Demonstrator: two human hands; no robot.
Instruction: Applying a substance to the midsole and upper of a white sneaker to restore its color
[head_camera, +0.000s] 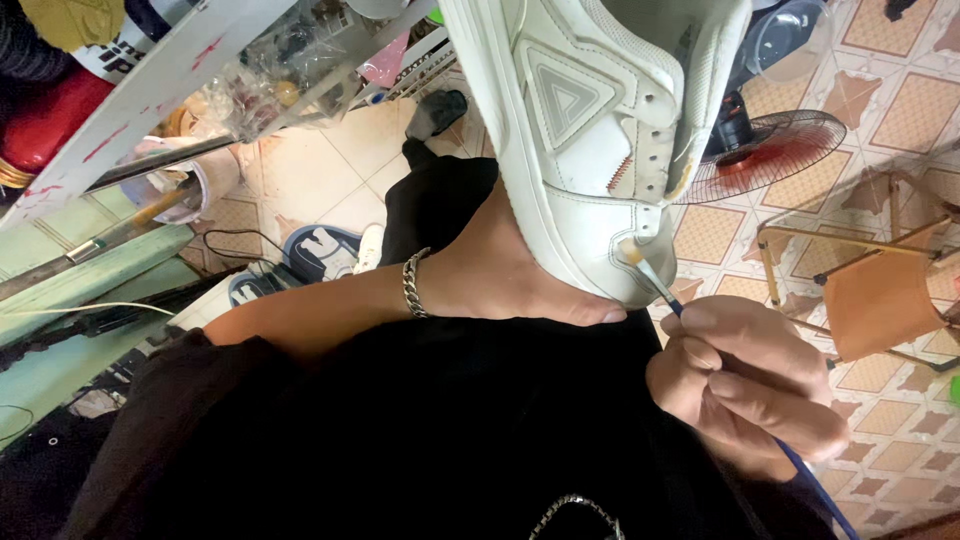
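The left hand (500, 275) holds a white sneaker (590, 130) up near the middle of the view, fingers wrapped around the underside of the sole with the thumb lying flat along its lower edge — a firm grasp. A chain bracelet (414, 283) sits on that wrist. The right hand (745, 385), lower right, pinches a thin blue-handled brush (690, 320) between thumb and fingers, pencil-style; its pale tip touches the shoe's side panel just above the sole.

By the look of it, the step in hand is touch-up work along that low seam of the sneaker. The next stroke seems to call for a steady wrist and light pressure — keeping the tip on the panel and off the sole edge — while the left hand tilts the shoe to bring fresh surface round.

On the tiled floor (900, 90) farther right stand a fan (770, 150) and an orange-seated chair (880, 300); a cluttered bench (90, 270) lies left.
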